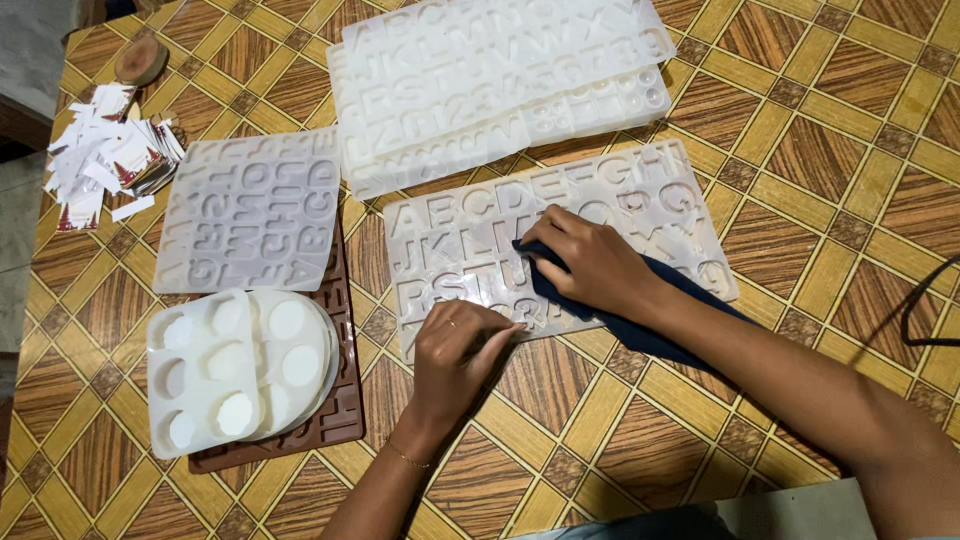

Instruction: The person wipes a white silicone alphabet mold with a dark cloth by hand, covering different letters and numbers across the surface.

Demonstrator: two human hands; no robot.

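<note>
A translucent white silicone letter mould [640,195] lies flat in the middle of the patterned table. My right hand [590,262] presses a dark blue cloth [650,330] onto the mould's middle. My left hand [455,350] rests on the mould's near edge, fingers curled and pinching or holding down that edge.
A stack of similar white letter moulds [480,80] lies behind. Another letter mould [250,210] sits to the left, and white round-cavity moulds [235,365] lie on a brown mould [340,415]. Paper scraps [100,160] and a wood slice [140,60] are at far left. A black cable [915,300] loops at right.
</note>
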